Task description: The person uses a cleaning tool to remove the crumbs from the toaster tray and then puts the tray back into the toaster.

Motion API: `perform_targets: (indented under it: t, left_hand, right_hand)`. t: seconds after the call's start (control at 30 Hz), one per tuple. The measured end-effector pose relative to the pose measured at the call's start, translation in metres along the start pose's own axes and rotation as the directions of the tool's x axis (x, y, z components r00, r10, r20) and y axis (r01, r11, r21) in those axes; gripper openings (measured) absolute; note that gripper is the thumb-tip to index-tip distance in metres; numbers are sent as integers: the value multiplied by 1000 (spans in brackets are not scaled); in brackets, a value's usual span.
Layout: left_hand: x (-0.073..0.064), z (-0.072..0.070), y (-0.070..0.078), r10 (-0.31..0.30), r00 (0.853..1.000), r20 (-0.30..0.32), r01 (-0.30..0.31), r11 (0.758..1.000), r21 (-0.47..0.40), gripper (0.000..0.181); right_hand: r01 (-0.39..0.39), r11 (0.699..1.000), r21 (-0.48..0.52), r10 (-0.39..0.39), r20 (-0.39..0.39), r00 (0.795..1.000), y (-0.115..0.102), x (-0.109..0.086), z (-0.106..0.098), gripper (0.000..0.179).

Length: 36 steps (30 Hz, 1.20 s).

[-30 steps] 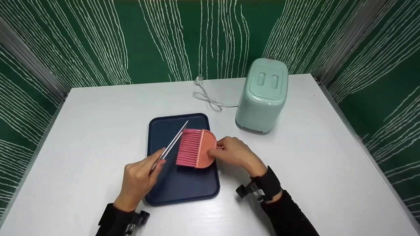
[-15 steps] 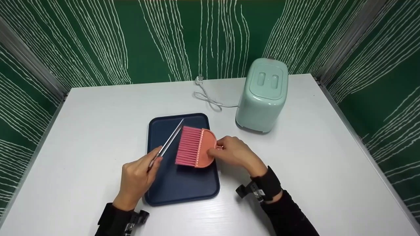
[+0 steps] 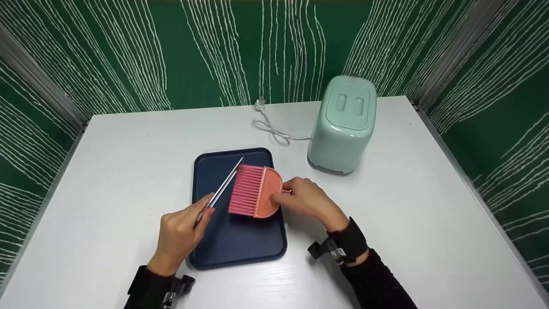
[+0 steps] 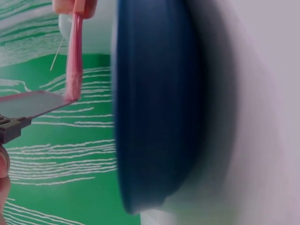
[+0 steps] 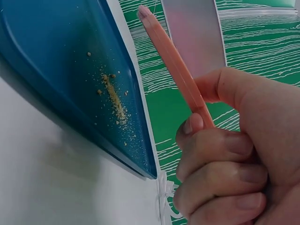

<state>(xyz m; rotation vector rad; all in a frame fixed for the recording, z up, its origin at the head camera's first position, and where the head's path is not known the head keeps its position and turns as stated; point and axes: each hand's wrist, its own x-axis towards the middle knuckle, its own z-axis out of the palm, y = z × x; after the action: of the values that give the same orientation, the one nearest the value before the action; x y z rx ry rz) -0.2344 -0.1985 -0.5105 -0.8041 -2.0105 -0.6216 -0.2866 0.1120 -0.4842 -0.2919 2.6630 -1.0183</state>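
Note:
My left hand (image 3: 180, 231) grips a flat metal scraper (image 3: 221, 186), seen nearly edge-on in the head view. In the left wrist view its grey blade (image 4: 35, 104) joins a dark handle. My right hand (image 3: 304, 197) holds a small orange hand brush (image 3: 270, 195) with pink bristles (image 3: 246, 191), thumb on its flat orange part. The bristle ends are at the scraper's blade in the left wrist view. Both tools are above a dark blue tray (image 3: 240, 249). Light brown crumbs (image 5: 115, 101) lie on the tray in the right wrist view.
Behind my right hand a mint-green toaster (image 3: 343, 133) stands on the white table (image 3: 128, 171). Its white cord and plug (image 3: 270, 126) lie to its left. Green walls (image 3: 193, 56) with white streaks enclose the back and sides.
The scraper in my left hand tilted slightly left, then came partway back. The brush shifted slightly left and away from me. Tray and toaster stayed put.

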Motion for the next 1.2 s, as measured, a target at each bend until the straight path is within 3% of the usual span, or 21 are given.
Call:
perform_targets:
  t: [0.57, 0.9, 1.2]
  left_hand:
    - [-5, -3, 0, -12, 1000, -18, 13, 999, 30, 44]
    - [-2, -2, -2, -24, 999, -30, 24, 1000, 9, 44]
    - [0, -1, 0, 20, 1000, -24, -21, 999, -43, 45]
  right_hand:
    - [-2, 1000, -7, 3, 65, 998, -3, -2, 4, 26]
    - [-21, 1000, 22, 21, -4, 1000, -10, -5, -3, 23]
    - [-26, 1000, -12, 26, -31, 999, -6, -3, -2, 25]
